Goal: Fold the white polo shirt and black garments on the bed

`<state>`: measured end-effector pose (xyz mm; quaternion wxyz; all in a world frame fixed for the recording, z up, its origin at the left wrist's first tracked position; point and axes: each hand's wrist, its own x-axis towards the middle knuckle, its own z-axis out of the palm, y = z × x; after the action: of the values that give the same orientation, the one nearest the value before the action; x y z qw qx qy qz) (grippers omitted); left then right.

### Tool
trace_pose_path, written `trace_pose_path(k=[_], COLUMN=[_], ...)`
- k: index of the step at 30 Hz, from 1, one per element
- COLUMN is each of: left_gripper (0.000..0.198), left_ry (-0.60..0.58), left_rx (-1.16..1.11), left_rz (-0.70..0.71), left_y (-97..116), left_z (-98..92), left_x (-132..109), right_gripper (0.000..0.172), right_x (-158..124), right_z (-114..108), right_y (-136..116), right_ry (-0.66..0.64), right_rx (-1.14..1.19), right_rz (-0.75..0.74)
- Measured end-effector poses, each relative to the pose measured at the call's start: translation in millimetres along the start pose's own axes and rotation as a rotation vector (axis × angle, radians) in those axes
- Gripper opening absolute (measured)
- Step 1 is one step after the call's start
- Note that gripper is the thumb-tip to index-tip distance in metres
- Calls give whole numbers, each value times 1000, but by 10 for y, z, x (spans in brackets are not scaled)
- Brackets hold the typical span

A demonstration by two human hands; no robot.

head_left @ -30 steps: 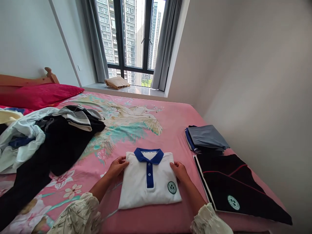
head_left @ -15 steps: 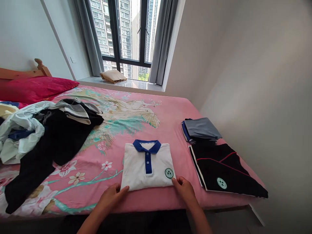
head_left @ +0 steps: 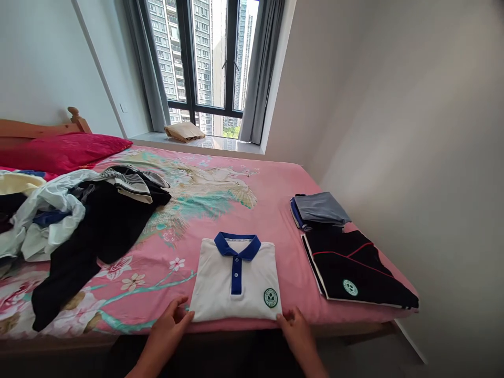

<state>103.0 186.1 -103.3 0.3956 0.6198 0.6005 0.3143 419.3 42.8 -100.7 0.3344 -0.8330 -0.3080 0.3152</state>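
A folded white polo shirt (head_left: 236, 281) with a blue collar, blue placket and a round green badge lies on the pink bedsheet, near the bed's edge closest to me. My left hand (head_left: 170, 321) is just off the shirt's near left corner, fingers apart and holding nothing. At the shirt's near right corner, my right hand (head_left: 296, 329) has its fingertips at the hem, with nothing visibly gripped. To the right lies a folded black garment (head_left: 354, 268) with red lines and a round badge.
A folded grey and blue stack (head_left: 319, 209) sits beyond the black garment, near the wall. A heap of mixed clothes (head_left: 98, 220) covers the bed's left side. The pink floral sheet (head_left: 271, 205) runs to a red pillow (head_left: 63, 152) and a window sill.
Both hands have drawn back from the shirt's sides to its near edge, and my sleeves have left the view. The shirt still lies folded in the same place on the bed.
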Motion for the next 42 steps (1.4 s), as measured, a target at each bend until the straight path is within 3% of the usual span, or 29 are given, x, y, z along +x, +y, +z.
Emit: trace_pose_path(k=[2,4,7,10,14,20,25,29,35,38,42], left_gripper=[31,27,36,50,69,43,58,36,27,24,26], left_ry=[133,174,69,-98,-225,-116,-103,-3,-182,-215,-230], left_rx=[136,212,382,637,740,672,681,611,488,399,317], left_rz=[227,465,703,647,490,550,402,515,756,682,569], left_y=[72,259,558,652,531,554,647,781,888,879,967], left_z=[-25,77,396,666,700,595,588,563,694,731,694], left_x=[-30,-10,79,174,252,447,679,799,780,786,969], right_gripper=[21,27,34,45,69,71,70,69,68,68,68], right_x=[-84,-107,-35,104,213,199,218,216,228,248,263], right_z=[-81,-87,126,450,608,529,587,597,615,630,647], right_y=[-74,-285,-645,-747,-529,-407,-393,-354,-316,-294,-264], right_ry=[143,237,269,180,99,63,118,123,179,194,223], right_rx=[-14,4,-41,-273,-575,-675,-662,-667,-646,-634,-618], right_rz=[-151,-313,-601,-738,-528,-447,-464,-476,-507,-531,-549])
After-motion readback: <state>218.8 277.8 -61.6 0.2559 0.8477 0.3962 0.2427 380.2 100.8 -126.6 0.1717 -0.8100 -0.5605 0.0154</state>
